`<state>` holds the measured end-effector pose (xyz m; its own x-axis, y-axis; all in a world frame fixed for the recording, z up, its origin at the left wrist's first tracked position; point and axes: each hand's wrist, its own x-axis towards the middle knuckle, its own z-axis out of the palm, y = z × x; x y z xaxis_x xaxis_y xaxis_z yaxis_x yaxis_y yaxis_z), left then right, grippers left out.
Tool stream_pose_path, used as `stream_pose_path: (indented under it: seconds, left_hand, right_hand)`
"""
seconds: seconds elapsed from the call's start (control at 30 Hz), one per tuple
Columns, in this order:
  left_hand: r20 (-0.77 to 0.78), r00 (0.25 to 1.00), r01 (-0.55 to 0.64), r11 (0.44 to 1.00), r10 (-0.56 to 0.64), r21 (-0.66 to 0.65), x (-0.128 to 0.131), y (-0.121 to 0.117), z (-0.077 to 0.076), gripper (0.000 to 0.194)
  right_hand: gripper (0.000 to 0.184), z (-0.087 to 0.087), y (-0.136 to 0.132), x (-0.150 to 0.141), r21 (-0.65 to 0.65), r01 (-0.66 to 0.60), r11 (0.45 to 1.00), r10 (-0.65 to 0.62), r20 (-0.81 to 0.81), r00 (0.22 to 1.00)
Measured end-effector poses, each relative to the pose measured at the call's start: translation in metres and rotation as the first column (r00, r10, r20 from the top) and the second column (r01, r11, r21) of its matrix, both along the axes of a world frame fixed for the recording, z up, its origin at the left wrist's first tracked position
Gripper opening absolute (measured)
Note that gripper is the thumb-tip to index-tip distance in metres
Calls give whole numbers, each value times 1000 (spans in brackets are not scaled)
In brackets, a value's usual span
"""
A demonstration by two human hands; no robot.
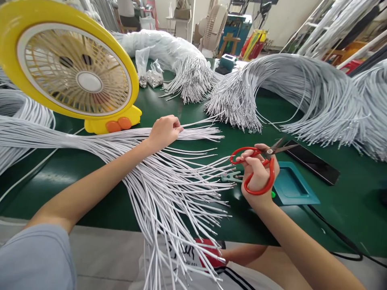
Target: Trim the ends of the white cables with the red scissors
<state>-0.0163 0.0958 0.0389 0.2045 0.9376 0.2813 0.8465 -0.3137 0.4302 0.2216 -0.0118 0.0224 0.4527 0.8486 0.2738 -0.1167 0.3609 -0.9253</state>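
My left hand [165,131] is closed in a pinch on a few thin white cables [196,123] that run from a big fanned bundle of white cables [163,181] spread over the green table [75,173] and hanging over its front edge. My right hand [256,171] grips red-handled scissors [266,161], with fingers through the loops and the blades pointing up and to the right, away from the cables. A small metal tool [229,176] lies on the table just left of that hand.
A yellow desk fan [72,68] stands at the back left. Large arched bundles of white cables [302,92] fill the back and right. A teal tray [294,187] and a black phone [314,161] lie right of my right hand. A black cord [341,237] runs along the front right.
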Motion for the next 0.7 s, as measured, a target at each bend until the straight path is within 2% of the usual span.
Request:
stream_pose_path:
  seconds: [0.07,0.13,0.17,0.23,0.27,0.33,0.37,0.4,0.47,0.53,0.63,0.7]
  left_hand:
    - [159,985,72,997,-71,0,7,-9,6,20]
    - [294,922,270,963,-252,-22,17,-27,14,23]
    - [326,868,408,912,-373,-41,22,-39,17,24]
    - [379,722,649,756,-578,-83,32,-65,23,26]
    - [408,631,753,649,-660,-113,36,-77,25,25]
    - [480,483,868,474,-732,-150,43,-97,27,19]
    - [517,434,896,415,-738,-159,44,-104,27,17]
    - [553,405,909,386,-728,-157,45,-108,27,15]
    - [629,379,914,382,-679,-138,45,-107,25,14]
    - [736,371,897,423,-566,-128,45,-99,21,15]
    - [882,371,830,531,-291,-174,45,-83,15,18]
    - [906,391,758,615,-161,-218,45,-77,13,19]
  right_hand:
    - [26,0,0,0,-12,7,1000,-7,6,1000]
    - [26,0,0,0,-14,3,1000,-3,7,1000]
    - [26,0,0,0,-12,0,1000,0,5,1000]
    - [28,0,0,0,-7,-2,1000,2,7,1000]
    - [28,0,0,0,-8,1,1000,0,13,1000]
    - [29,0,0,0,-14,7,1000,-7,25,1000]
    - [29,0,-1,-1,-19,7,1000,-6,28,1000]
    - [29,1,-1,-1,-23,5,1000,-5,28,1000]
    - [29,1,-1,-1,-25,4,1000,-4,23,1000]
    - [30,2,-2,-1,-26,4,1000,-4,17,1000]
    - [30,1,-2,-1,-24,-5,1000,5,12,1000]
    - [30,0,-1,-1,-23,-11,1000,12,9,1000]
